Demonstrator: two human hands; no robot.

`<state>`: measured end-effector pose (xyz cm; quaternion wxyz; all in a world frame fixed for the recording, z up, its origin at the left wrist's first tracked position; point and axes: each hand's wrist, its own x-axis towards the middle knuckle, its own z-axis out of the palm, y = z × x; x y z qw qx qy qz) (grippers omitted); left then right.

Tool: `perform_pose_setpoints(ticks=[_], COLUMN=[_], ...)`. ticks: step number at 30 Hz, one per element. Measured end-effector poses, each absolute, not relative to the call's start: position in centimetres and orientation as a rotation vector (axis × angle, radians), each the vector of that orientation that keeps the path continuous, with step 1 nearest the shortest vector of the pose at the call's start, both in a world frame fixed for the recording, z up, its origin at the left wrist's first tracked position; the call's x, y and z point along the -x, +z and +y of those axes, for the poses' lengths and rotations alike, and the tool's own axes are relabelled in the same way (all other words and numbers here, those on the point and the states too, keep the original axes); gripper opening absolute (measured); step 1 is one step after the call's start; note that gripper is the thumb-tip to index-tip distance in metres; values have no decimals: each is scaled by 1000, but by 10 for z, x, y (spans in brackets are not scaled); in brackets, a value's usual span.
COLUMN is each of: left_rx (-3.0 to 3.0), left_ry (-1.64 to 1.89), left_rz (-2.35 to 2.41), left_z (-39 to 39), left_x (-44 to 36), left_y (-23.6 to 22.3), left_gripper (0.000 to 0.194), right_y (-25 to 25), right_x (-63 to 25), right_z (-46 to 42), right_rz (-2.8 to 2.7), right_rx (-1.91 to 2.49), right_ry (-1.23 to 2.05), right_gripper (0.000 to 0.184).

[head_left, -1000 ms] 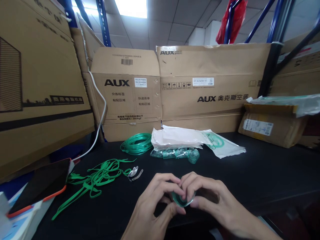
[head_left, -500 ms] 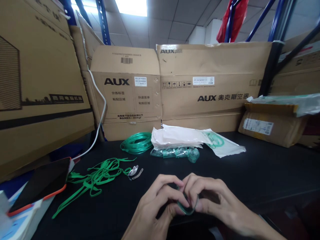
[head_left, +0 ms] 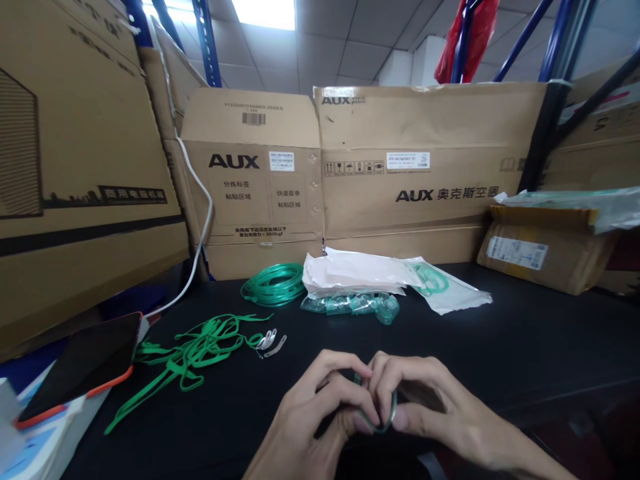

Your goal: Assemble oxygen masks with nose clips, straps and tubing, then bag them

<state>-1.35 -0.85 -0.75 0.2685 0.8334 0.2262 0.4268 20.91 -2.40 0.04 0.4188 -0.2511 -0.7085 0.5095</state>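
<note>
Low in front of me, my left hand (head_left: 330, 400) and my right hand (head_left: 420, 400) meet with fingers curled and fingertips together. Between them they pinch a clear green plastic mask (head_left: 385, 427), of which only the curved rim shows. Fingers hide the rest of it. To the left of my hands lie small silver metal strips (head_left: 270, 341) with slots at their ends. Beside those is a loose tangle of green elastic straps (head_left: 205, 350). Beyond my hands sits a row of clear green plastic mask parts (head_left: 350, 305).
Coiled green tubing (head_left: 275, 285) and white packets (head_left: 360, 272) lie at the back of the black table (head_left: 500, 353). A phone (head_left: 85, 367) in an orange case rests at left. Large cardboard boxes (head_left: 425, 153) wall the back; a small box (head_left: 540, 247) stands right.
My fingers have shifted slightly on the mask's rim, and the right fingertips are curled a little lower over it. Everything on the table stays where it was.
</note>
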Motion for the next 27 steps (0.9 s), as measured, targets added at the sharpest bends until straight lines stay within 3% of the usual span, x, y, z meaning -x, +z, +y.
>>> perform_pose_setpoints(ticks=[4,27], left_rx=[-2240,-2405], left_ry=[1181,1221], left_rz=[597,585], left_z=[-8,-9], left_x=[14,16], left_y=[-7,-8], left_gripper=[19,28], right_y=[-1,-1], right_x=[-207,-208], right_z=[-25,-23], right_rz=[-1796,-1839], right_rx=[637,528], right_ry=[1227,1106], right_gripper=[5,12])
